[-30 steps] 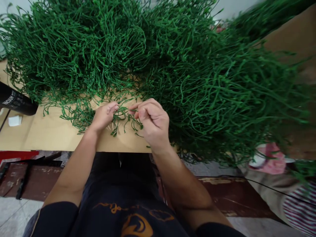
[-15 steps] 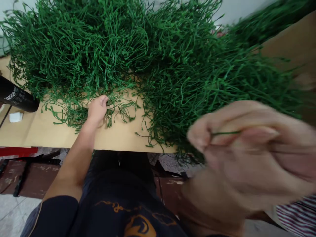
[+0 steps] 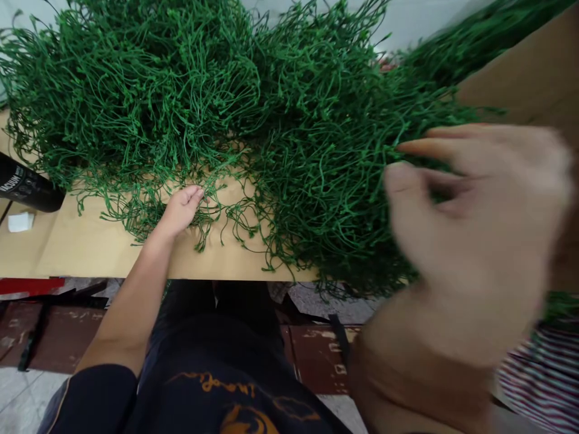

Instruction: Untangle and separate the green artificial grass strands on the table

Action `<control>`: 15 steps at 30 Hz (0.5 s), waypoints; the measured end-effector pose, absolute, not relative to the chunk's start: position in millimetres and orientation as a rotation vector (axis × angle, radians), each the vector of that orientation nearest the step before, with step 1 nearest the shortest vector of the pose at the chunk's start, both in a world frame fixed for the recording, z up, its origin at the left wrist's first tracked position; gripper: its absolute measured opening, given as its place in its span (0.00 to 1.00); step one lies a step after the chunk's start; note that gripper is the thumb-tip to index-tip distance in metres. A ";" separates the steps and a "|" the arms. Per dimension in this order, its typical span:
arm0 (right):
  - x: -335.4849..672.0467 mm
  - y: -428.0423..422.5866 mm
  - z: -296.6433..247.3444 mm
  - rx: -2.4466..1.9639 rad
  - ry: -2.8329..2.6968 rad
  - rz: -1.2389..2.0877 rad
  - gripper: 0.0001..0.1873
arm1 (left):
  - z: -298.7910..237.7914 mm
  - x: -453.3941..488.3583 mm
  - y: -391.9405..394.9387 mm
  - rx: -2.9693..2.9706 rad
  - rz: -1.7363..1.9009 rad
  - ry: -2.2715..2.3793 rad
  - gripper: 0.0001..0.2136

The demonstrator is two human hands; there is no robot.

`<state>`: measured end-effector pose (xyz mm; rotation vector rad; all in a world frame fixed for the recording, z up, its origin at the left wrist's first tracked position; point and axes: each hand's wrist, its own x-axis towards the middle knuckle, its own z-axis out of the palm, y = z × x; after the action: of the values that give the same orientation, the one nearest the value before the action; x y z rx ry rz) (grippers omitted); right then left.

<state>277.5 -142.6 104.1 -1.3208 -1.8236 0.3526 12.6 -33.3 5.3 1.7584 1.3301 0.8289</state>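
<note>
A big tangled heap of thin green plastic strands (image 3: 253,114) covers the back and right of a tan cardboard-topped table (image 3: 81,247). My left hand (image 3: 180,208) rests on the table at the heap's near edge, fingers curled among a few loose green strands. My right hand (image 3: 474,217) is raised close to the camera on the right and blurred by motion. Its thumb and forefinger are apart, just in front of the right part of the heap, and I see nothing held between them.
A black can (image 3: 27,188) lies at the table's left edge beside a small white block (image 3: 20,222). A cardboard panel (image 3: 529,72) stands at the back right. Below the table's front edge are reddish floor boards (image 3: 316,355) and striped cloth (image 3: 543,374).
My right hand left the small bunch by my left hand and swung up to the right pinching a single strand. Its fingers have since spread, and no strand shows in them. My left hand stayed.
</note>
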 end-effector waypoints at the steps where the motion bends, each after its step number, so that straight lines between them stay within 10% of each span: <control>1: 260.5 -137.5 96.5 -1.428 -1.791 0.126 0.11 | 6.2 13.2 -34.2 1.765 0.828 1.316 0.13; 15: 177.5 -71.0 23.4 -1.395 -1.939 0.551 0.09 | 6.7 17.8 -42.1 1.811 0.765 1.286 0.15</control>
<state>177.5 -71.0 23.4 -1.3952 -1.9388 0.5509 17.8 -42.1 6.7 1.8114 1.2863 0.7645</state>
